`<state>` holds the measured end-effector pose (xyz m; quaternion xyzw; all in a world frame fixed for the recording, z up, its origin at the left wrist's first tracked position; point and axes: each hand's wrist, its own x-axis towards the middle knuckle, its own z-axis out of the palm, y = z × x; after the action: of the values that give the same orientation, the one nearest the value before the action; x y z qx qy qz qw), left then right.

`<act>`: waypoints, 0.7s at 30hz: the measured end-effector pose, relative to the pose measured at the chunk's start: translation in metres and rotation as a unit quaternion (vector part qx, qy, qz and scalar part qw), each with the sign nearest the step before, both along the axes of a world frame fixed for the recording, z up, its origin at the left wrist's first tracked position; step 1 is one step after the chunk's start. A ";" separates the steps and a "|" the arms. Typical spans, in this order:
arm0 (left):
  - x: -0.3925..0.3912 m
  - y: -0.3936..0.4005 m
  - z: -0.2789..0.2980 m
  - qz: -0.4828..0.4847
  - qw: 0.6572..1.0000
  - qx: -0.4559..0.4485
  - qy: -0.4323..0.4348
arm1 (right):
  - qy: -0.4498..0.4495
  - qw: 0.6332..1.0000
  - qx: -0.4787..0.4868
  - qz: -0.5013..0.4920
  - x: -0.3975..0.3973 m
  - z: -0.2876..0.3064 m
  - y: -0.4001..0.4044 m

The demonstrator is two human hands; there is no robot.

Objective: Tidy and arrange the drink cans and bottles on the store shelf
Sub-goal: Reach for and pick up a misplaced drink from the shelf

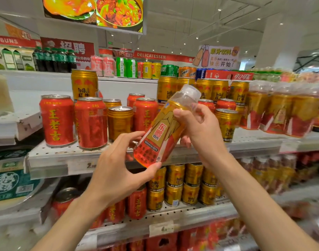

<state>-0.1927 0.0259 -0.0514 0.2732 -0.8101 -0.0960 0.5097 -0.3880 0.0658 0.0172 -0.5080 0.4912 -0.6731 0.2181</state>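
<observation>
While both forearms reach up from the bottom of the frame, the left hand grips the base of a bottle with thumb and fingers wrapped around its lower end, and the right hand pinches it near the neck. That bottle, with a gold and red label and a clear cap, is held tilted in the centre of the frame, its cap leaning toward the upper right, in front of the shelf and off its surface. Behind it, on the perforated shelf, stand red cans at centre left and gold cans among them. Further right sit shrink-wrapped packs. More drinks line the upper shelf beyond.
</observation>
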 end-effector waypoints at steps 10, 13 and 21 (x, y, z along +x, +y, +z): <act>-0.165 0.027 0.003 -0.008 1.000 -0.024 0.018 | -0.002 1.000 -0.005 0.009 -0.163 0.007 0.032; -0.213 0.033 0.004 0.003 1.000 -0.022 0.008 | 0.018 1.000 0.001 0.000 -0.211 0.009 0.038; -0.316 0.035 0.012 0.013 1.000 0.001 -0.009 | 0.068 0.997 -0.012 -0.020 -0.305 0.023 0.030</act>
<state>-0.5085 0.0604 -0.0389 0.2847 -0.8109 -0.0877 0.5038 -0.6934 0.0958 0.0402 -0.5452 0.5068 -0.6471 0.1649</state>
